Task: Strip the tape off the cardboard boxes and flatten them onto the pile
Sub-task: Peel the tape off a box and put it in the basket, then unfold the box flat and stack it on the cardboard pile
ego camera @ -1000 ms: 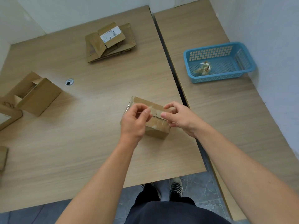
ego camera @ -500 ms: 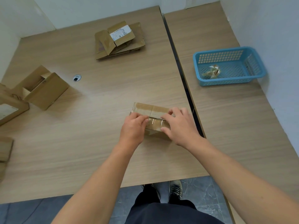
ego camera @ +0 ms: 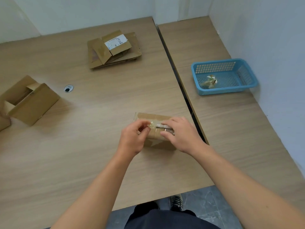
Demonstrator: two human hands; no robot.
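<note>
While your left hand (ego camera: 132, 139) pinches the clear tape (ego camera: 156, 125) on the brown box (ego camera: 148, 115), your right hand (ego camera: 180, 135) grips its other end. Flattened pile (ego camera: 115, 52) sits far back, blue basket (ego camera: 227, 91) off right.

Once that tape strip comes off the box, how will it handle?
Probably floppy: the tape that the left hand pinches off the box looks crinkled. Likely clingy, since the stripped pieces in the blue basket sit wadded together.
</note>
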